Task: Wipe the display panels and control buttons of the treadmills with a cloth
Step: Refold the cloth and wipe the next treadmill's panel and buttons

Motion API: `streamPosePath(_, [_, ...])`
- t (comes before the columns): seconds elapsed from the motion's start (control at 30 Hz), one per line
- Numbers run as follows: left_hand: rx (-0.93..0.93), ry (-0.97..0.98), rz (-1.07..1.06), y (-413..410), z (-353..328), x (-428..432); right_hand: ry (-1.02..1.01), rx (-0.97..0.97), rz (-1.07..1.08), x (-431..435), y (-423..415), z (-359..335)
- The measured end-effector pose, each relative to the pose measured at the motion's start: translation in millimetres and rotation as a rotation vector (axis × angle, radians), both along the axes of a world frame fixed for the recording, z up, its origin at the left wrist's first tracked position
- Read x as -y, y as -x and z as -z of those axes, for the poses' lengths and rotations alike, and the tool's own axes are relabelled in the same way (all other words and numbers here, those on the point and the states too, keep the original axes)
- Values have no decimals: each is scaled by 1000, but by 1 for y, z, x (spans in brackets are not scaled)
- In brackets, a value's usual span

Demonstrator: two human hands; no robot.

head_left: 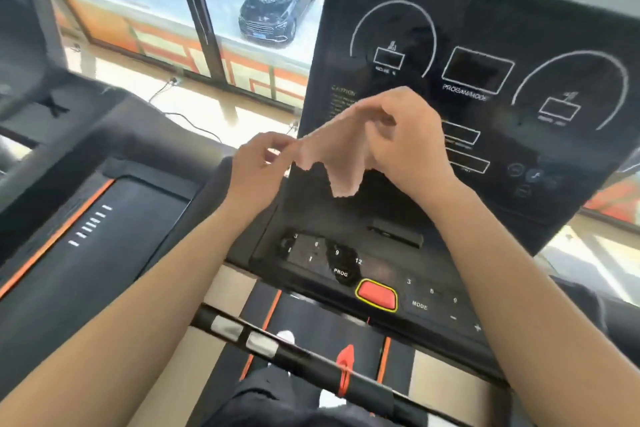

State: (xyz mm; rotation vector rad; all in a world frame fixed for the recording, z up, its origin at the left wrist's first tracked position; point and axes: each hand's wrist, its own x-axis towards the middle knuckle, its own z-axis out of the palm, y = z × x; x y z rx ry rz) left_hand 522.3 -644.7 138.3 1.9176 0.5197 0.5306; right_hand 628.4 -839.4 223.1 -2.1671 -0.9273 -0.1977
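A pale pinkish cloth [330, 156] hangs stretched between both hands, in the air in front of the treadmill's black display panel [478, 73]. My left hand [258, 163] pinches the cloth's left corner. My right hand [405, 139] grips its right side, fingers curled over the top edge. The cloth's lower edge dangles above the control buttons [325, 256], apart from them. A red stop button [377, 293] with a yellow rim sits at the middle of the button strip, with more keys [433, 302] to its right.
A black front handlebar [277, 348] with silver sensor pads and a red safety cord [346, 367] crosses below the console. A second treadmill's belt [86, 236] lies at left. Windows beyond show a parked dark car [277, 7].
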Motion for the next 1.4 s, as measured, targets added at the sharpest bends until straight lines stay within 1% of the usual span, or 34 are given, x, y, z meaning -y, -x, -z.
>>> streamPosePath(0.07, [32, 73, -5, -23, 5, -11, 67, 179, 33, -26, -8, 15])
streamPosePath(0.17, [-20, 219, -60, -43, 30, -31, 320, 381, -4, -59, -21, 59])
streamPosePath(0.27, [-107, 334, -91, -48, 64, -42, 618, 506, -135, -68, -37, 104])
streamPosePath(0.33, [-148, 388, -87, -47, 84, -47, 764, 592, -233, -68, -45, 123])
streamPosePath(0.4, [-173, 393, -65, -46, 94, -46, 853, 664, -272, -67, -50, 133])
streamPosePath(0.53, [-135, 389, -40, -44, 101, -36, 948, 807, -337, -68, -64, 128])
streamPosePath(0.63, [-123, 457, -83, -44, 107, -31, 971, 846, -398, -70, -75, 119])
streamPosePath(0.7, [-113, 548, -118, -41, 107, -25, 958, 885, -409, -69, -79, 118])
streamPosePath(0.77, [-122, 577, -127, -39, 104, -20, 924, 904, -405, -69, -82, 116])
streamPosePath(0.93, [-121, 486, -102, -36, 91, -2, 888, 911, -305, -71, -90, 90])
streamPosePath(1.07, [-139, 363, -41, -30, 95, 9, 870, 897, -211, -72, -104, 59])
streamPosePath(1.23, [-191, 295, -49, -28, 92, 18, 775, 877, -32, -74, -128, 6])
streamPosePath(1.4, [-203, 255, -56, -27, 88, 21, 691, 834, 110, -69, -147, -40])
